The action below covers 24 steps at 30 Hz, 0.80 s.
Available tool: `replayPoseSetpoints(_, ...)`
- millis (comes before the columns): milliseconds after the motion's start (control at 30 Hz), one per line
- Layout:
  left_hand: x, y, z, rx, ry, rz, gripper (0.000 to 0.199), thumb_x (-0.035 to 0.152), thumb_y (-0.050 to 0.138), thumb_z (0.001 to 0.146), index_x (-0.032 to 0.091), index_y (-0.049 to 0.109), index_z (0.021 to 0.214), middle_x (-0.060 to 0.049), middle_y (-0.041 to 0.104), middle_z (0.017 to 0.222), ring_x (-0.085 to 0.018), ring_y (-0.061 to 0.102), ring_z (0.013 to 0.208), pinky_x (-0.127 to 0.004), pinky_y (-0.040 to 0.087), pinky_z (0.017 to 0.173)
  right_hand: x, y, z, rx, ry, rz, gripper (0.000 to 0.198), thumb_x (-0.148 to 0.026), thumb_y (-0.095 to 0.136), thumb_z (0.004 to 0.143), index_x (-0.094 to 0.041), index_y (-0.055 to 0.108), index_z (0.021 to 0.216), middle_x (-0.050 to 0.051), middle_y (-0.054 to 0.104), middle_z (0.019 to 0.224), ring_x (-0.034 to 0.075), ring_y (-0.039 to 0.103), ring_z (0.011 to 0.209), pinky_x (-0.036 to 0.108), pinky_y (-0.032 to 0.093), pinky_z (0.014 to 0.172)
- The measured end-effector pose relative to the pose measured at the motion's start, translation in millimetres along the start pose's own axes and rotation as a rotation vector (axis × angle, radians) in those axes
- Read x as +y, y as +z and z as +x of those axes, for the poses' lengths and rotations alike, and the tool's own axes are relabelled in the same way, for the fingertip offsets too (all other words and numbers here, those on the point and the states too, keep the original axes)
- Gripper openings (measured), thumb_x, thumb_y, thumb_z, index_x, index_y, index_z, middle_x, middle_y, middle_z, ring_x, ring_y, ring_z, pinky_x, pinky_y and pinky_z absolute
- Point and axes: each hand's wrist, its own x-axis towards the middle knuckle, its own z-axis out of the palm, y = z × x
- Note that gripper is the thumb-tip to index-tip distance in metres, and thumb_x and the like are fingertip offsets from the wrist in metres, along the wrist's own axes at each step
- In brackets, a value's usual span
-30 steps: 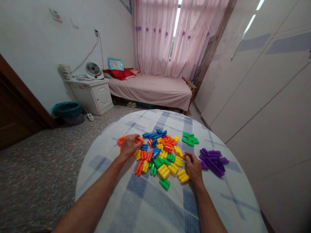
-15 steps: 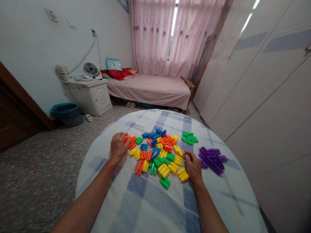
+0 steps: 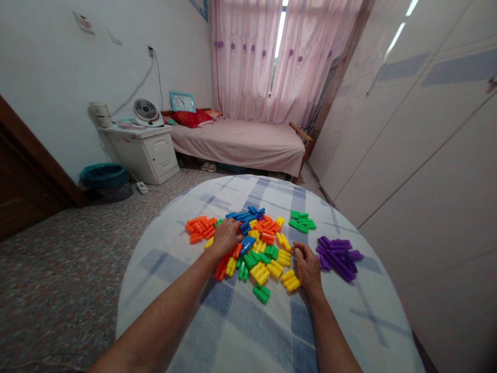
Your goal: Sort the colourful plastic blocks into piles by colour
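Over the left side of a mixed pile of plastic building blocks, my left hand (image 3: pixel 226 237) reaches down with bent fingers closed around an orange block (image 3: pixel 239 227); part of that block is hidden. Blue blocks (image 3: pixel 247 244) lie just beside its fingertips. My right hand (image 3: pixel 309 263) rests at the pile's right edge, its fingers curled and fingertips close together. A yellow block (image 3: pixel 285 242) is near them, and whatever the fingers may hold cannot be made out. Green blocks (image 3: pixel 261 294) and more yellow blocks (image 3: pixel 261 273) lie between the hands.
A separate orange group (image 3: pixel 200 228) lies left of the pile, a green group (image 3: pixel 302 221) at the back right and a purple group (image 3: pixel 339 257) at the right. All are on a round table with a checked cloth (image 3: pixel 233 326). Beyond stands a bed (image 3: pixel 240 137).
My left hand has moved right, from the orange group to the mixed pile. More orange blocks show in that group now. My right hand has hardly moved.
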Motion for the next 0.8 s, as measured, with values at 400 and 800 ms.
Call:
replayPoseSetpoints(400, 0.7, 4.6, 8.3, -0.022, -0.036, 0.132, 0.026, 0.026, 0.056, 0.077, 0.021, 0.062, 0.101, -0.008, 0.063, 0.099, -0.024, 0.056, 0.098, -0.034, 0.043, 0.08, 3.8, 1.1, 0.4, -0.006, -0.017, 0.023, 0.04, -0.043, 0.044, 0.077, -0.016, 0.064, 0.098, 0.01, 0.07, 0.094, 0.024, 0.063, 0.088, 0.037, 0.047, 0.08)
replayPoseSetpoints(800, -8.4, -7.9, 0.3, 0.086, -0.029, 0.074, 0.02, 0.032, 0.058, 0.075, 0.021, 0.062, 0.092, -0.006, 0.063, 0.091, -0.022, 0.057, 0.091, -0.032, 0.042, 0.079, 6.6, 0.8, 1.3, -0.007, -0.019, -0.003, 0.04, -0.043, 0.044, 0.077, -0.017, 0.065, 0.098, 0.01, 0.07, 0.095, 0.025, 0.063, 0.089, 0.038, 0.047, 0.081)
